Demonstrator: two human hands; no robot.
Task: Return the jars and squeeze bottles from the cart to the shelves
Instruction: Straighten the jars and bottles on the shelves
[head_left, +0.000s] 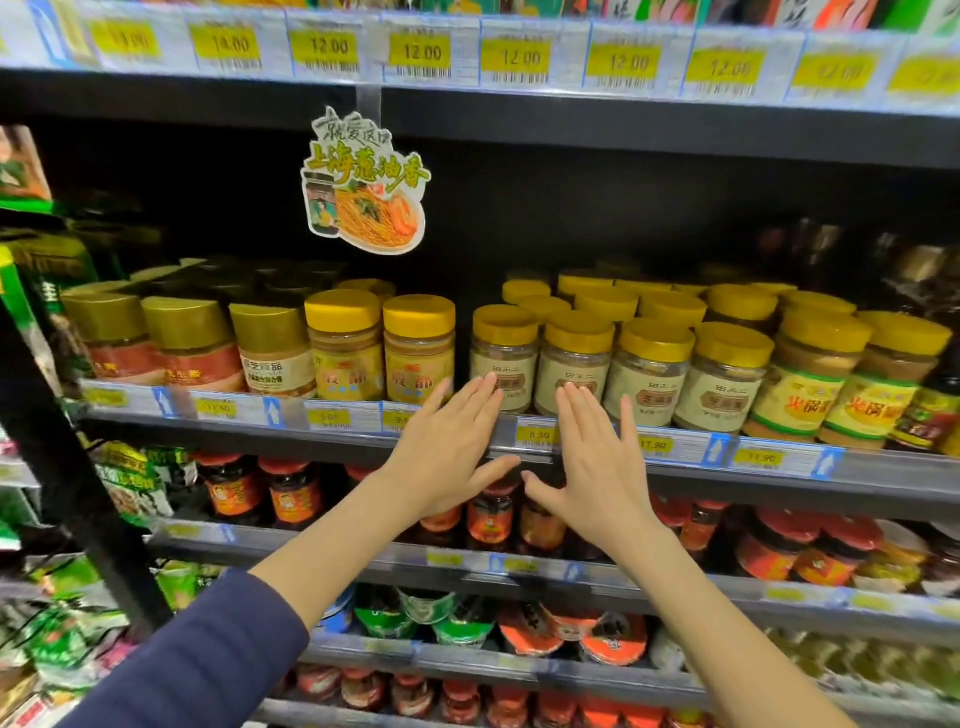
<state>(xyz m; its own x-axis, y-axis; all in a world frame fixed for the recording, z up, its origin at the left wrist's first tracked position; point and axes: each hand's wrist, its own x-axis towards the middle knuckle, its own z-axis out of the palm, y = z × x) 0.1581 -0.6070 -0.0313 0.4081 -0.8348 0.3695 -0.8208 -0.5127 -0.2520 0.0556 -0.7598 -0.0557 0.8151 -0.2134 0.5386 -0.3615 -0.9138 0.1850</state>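
Observation:
Yellow-lidded jars with beige labels (503, 351) stand in rows on the middle shelf (779, 457). My left hand (451, 451) is flat and open, its fingertips reaching the front of the leftmost beige-label jar. My right hand (597, 457) is also open with fingers spread, its fingertips against the label of the second beige-label jar (574, 358). Neither hand holds anything. No cart is in view.
Left of the beige jars stand two yellow-label jars (418, 353) and gold-lidded jars (272, 348). Green-label jars (810, 384) stand on the right. A noodle advert tag (363, 182) hangs above. Red-lidded sauce jars (291, 493) fill the lower shelf.

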